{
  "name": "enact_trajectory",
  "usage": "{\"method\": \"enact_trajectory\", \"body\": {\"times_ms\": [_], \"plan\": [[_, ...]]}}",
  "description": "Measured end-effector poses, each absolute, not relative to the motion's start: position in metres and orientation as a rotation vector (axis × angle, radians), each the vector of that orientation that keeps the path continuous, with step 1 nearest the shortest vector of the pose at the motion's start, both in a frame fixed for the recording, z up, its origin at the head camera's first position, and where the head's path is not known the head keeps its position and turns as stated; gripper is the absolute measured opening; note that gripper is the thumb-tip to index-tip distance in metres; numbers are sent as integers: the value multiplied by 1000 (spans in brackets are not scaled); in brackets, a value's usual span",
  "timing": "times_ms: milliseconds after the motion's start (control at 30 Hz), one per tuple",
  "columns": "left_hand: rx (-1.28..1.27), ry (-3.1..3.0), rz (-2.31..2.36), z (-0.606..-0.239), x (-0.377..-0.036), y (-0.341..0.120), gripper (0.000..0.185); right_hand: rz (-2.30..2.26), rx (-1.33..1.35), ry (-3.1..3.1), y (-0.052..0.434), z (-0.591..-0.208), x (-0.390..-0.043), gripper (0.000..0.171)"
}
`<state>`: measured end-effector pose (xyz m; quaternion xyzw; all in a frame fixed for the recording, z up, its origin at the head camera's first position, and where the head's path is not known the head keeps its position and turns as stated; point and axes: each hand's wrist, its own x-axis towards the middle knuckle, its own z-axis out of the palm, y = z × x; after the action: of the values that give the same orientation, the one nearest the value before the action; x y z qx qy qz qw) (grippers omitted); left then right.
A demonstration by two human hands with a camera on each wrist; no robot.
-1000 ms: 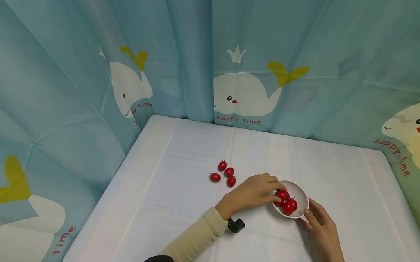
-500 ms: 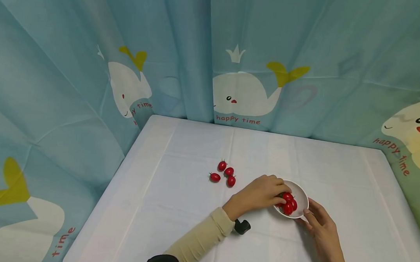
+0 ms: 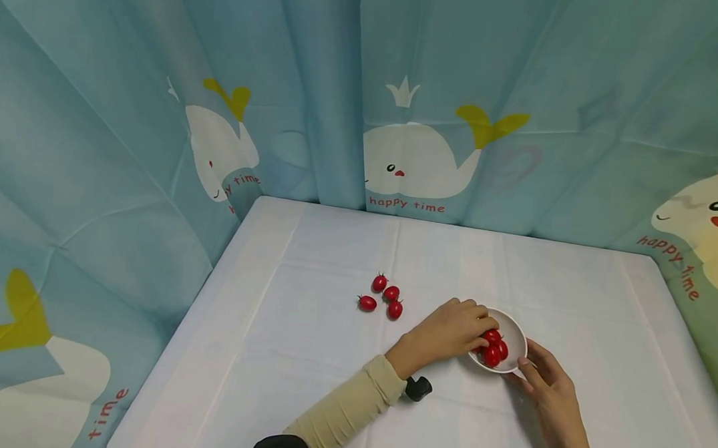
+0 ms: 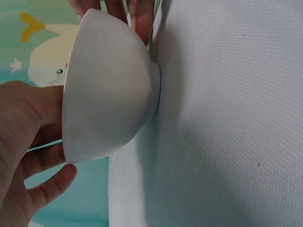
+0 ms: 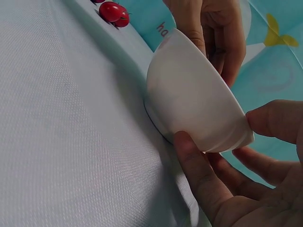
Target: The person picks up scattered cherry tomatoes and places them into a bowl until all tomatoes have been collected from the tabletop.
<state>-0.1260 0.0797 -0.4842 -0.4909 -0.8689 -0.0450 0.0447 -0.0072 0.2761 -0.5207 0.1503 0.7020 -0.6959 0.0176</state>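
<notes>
A white bowl (image 3: 515,338) with a small lip at one side stands on the table, several red cherry tomatoes (image 3: 492,353) inside it. My left hand (image 3: 451,328) reaches over its left rim, thumb and fingers curled at a cherry tomato (image 3: 492,336) near the top of the heap. In the left wrist view, the bowl wall (image 4: 106,90) hides what those fingertips touch. My right hand (image 3: 553,393) holds the bowl from the right, thumb on the rim and fingers below, as the right wrist view shows.
Several more cherry tomatoes (image 3: 391,293) lie in a loose group on the white table (image 3: 304,368), left of the bowl. A blue curtain (image 3: 317,82) with whale prints hangs along the back and left edges. Black wrist gear (image 3: 418,388) sits under the left wrist.
My left hand has shifted slightly right and deeper over the bowl, and the tomato at its fingertips has moved right with it. The right hand and bowl have stayed nearly still.
</notes>
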Motion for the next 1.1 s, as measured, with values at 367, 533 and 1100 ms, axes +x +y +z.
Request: {"method": "enact_trajectory", "body": {"times_ms": [367, 533, 1100], "plan": [[-1500, -2634, -72, -485, -124, 81, 33, -2193, 458, 2153, 276, -521, -7, 54], [-1507, -2606, -52, -485, -123, 81, 33, -2254, 419, 2131, 276, -522, -7, 49], [-1579, -2625, -311, -489, -130, 71, 38, -2167, 496, 2152, 276, -521, -8, 53]]}}
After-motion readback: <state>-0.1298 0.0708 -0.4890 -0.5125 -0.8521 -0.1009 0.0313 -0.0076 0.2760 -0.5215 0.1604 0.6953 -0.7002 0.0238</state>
